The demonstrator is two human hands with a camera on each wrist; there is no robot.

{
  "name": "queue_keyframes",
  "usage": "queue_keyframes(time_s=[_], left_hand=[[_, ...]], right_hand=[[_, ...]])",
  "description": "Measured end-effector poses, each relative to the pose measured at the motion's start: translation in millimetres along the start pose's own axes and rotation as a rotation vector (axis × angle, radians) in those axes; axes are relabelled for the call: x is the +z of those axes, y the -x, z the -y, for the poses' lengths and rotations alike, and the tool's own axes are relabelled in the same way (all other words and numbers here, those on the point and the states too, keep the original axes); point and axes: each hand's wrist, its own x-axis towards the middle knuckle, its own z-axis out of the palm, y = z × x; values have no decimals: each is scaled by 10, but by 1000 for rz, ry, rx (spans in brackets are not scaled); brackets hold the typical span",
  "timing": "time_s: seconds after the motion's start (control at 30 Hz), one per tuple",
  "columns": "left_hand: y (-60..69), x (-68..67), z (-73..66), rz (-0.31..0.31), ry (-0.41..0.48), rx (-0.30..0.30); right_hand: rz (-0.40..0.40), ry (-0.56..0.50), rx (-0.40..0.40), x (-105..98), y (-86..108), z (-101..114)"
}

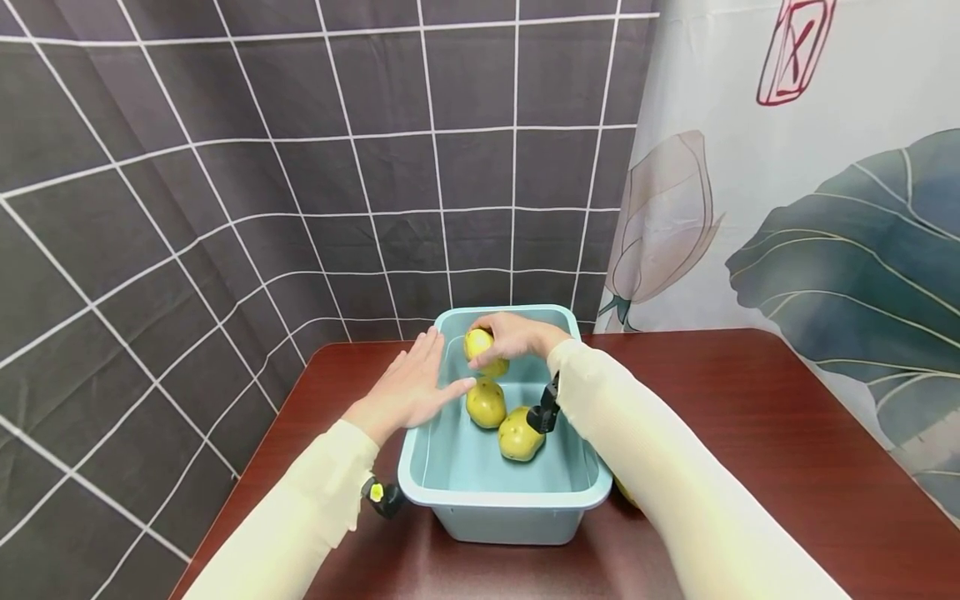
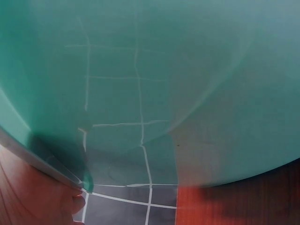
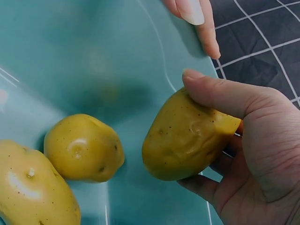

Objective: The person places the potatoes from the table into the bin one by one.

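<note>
While my right hand (image 3: pixel 265 157) clamps a speckled yellow oval potato (image 3: pixel 185 138), its long axis slants lower-left in the right-wrist view.

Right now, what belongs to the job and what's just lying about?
In the job:
- right hand
- held potato
- two potatoes below
- blue basin
- left hand at its rim

Just lying about:
- table
- gridded cloth
- flowered cloth
- mostly hidden yellow thing, unclear

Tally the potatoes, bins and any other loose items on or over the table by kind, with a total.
Potatoes: 3, one of them held in the right hand
Bin: 1
Yellow item beside the bin, mostly hidden, kind unclear: 1
Total: 5
</note>
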Motion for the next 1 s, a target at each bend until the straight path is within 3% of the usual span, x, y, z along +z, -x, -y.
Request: queue_keyframes(time_s=[0.43, 0.6, 1.0], left_hand=[[-4, 1, -6, -4, 2, 0], [-2, -6, -8, -5, -5, 1], [21, -33, -30, -5, 9, 3]], right_hand=[[33, 17, 19, -2, 11, 4], [48, -32, 7, -2, -3, -2], [-4, -69, -5, 8, -28, -15]])
